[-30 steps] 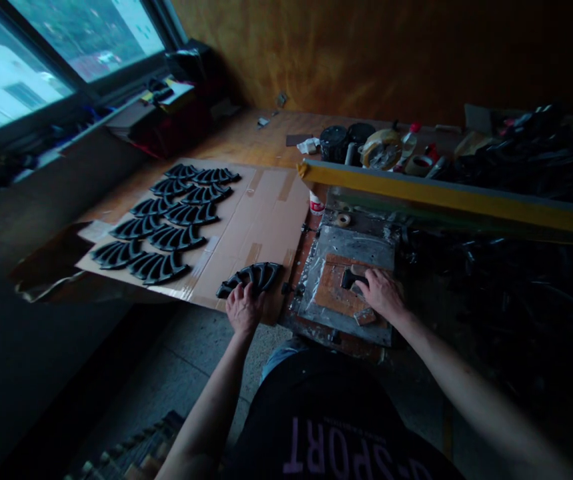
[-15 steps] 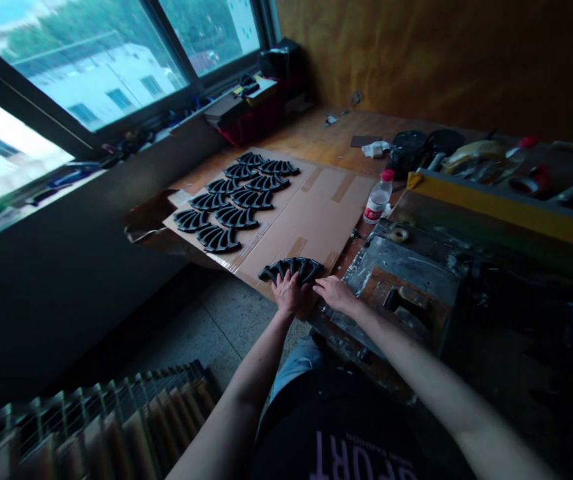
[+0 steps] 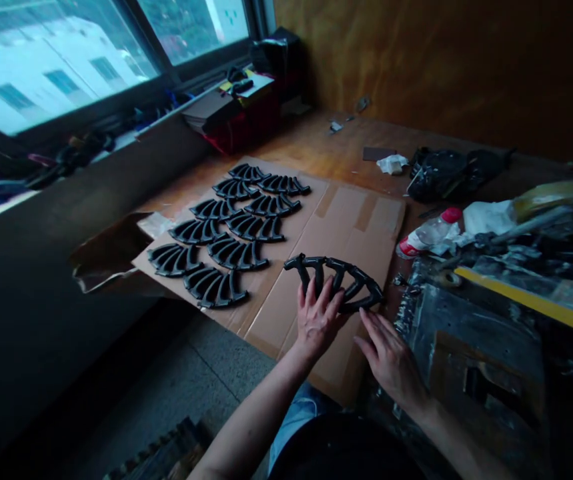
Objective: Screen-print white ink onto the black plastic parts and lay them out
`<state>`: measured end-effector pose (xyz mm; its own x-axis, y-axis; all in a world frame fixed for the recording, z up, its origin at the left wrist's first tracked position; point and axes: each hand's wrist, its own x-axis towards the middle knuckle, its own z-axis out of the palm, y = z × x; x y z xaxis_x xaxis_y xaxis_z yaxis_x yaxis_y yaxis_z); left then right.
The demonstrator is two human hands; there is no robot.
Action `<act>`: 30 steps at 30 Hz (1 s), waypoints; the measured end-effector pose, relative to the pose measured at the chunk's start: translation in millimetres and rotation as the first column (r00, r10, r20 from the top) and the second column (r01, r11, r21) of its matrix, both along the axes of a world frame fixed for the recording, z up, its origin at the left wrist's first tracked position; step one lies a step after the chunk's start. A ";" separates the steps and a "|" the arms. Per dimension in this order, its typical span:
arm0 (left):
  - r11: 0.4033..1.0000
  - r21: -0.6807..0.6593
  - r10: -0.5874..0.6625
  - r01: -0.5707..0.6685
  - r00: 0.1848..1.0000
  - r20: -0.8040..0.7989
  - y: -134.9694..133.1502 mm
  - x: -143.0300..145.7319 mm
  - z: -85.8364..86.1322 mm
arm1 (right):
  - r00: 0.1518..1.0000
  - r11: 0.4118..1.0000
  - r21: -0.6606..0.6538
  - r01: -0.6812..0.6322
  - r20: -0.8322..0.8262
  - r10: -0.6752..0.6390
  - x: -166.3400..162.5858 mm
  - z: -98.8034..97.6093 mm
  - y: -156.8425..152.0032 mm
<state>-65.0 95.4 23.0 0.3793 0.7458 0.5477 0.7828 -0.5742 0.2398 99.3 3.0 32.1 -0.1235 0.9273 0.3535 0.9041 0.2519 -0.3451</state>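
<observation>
A black fan-shaped piece (image 3: 356, 273) with open ribs lies over the right half of the cardboard sheet (image 3: 311, 233). My left hand (image 3: 317, 320) grips its near side, fingers spread over the ribs; the thumb is hidden. At the piece's right end is my right hand (image 3: 389, 353), its fingers extended and the fingertips at the near edge. Whether they press on it I cannot tell. Several matching black fan pieces (image 3: 236, 253) lie in two overlapping columns on the left half of the sheet.
A bottle with a red cap (image 3: 429, 233) tilts by the sheet's right edge. A tape roll (image 3: 447, 279) sits near a stained metal plate (image 3: 496, 320). Crumpled white paper (image 3: 392, 164) and black bags (image 3: 446, 170) lie behind. A red box (image 3: 239, 127) stands by the window.
The fan piece has moved inward from the sheet's near edge, along with both hands. The view has shifted closer, and the bottle, upright before, now appears tilted.
</observation>
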 end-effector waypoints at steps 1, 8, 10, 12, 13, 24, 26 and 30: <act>0.999 0.002 -0.040 0.040 0.999 0.023 11.7 -0.1 5.4 | 0.999 0.999 0.013 0.038 0.016 -0.038 -4.2 7.1 5.5; 0.974 0.002 -0.224 0.226 0.964 0.144 70.4 9.5 6.5 | 0.963 0.965 0.032 0.259 0.065 -0.261 -28.7 23.8 39.1; 0.967 -0.017 -0.249 0.253 0.959 0.138 81.0 11.7 3.0 | 0.952 0.955 0.021 0.296 0.070 -0.297 -32.1 23.3 47.1; 0.962 -0.042 -0.264 0.271 0.956 0.130 89.9 12.1 0.0 | 0.946 0.948 -0.001 0.318 0.063 -0.317 -33.9 22.7 55.4; 0.959 -0.054 -0.269 0.277 0.955 0.129 94.1 11.8 -1.7 | 0.944 0.945 -0.012 0.326 0.054 -0.325 -34.1 21.9 59.8; 0.868 -0.350 -0.393 0.352 0.918 -0.053 231.8 44.4 -63.0 | 0.944 0.953 -0.093 0.288 0.193 -0.266 -23.6 -103.5 114.0; 0.865 -0.390 -0.379 0.317 0.921 -0.093 275.4 60.6 -70.5 | 0.923 0.956 -0.073 0.283 0.291 -0.251 -23.6 -124.9 117.7; 0.872 -0.443 -0.297 0.209 0.945 -0.139 349.4 88.5 -71.5 | 0.893 0.957 -0.049 0.285 0.376 -0.247 -23.8 -133.5 116.5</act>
<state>23.5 444.8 -48.5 0.6525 0.7509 0.1017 0.6802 -0.6396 0.3582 75.6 119.5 -101.4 0.0317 0.9714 0.2353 0.9994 -0.0345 0.0078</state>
